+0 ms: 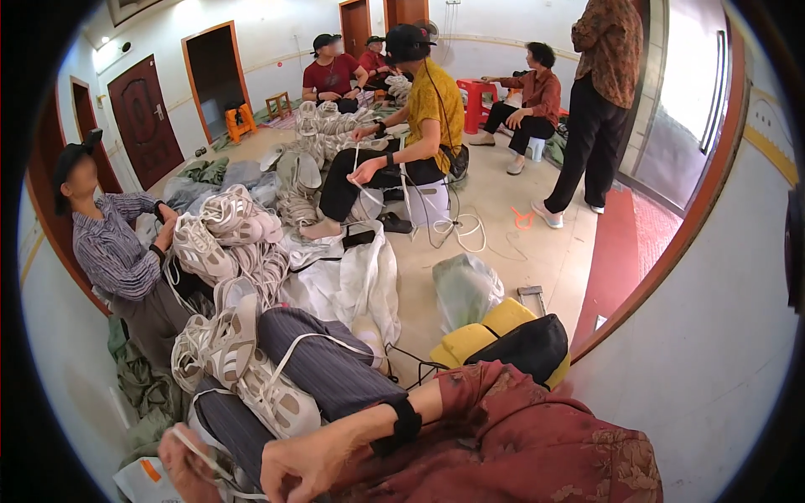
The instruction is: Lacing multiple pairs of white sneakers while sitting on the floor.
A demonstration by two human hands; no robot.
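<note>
Shoes (231,344) atop striped trousers (314,369); plastic bag (468,289) beyond.

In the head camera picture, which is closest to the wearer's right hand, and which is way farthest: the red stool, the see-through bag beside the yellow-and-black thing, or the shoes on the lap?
From the right hand:
1. Shoes: on the lap, just ahead.
2. See-through bag: on the floor, ahead and right.
3. Red stool: far back in the room.

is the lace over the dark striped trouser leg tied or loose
Loose: the white lace lies in an open curve across the trouser leg, no knot showing there.
</note>
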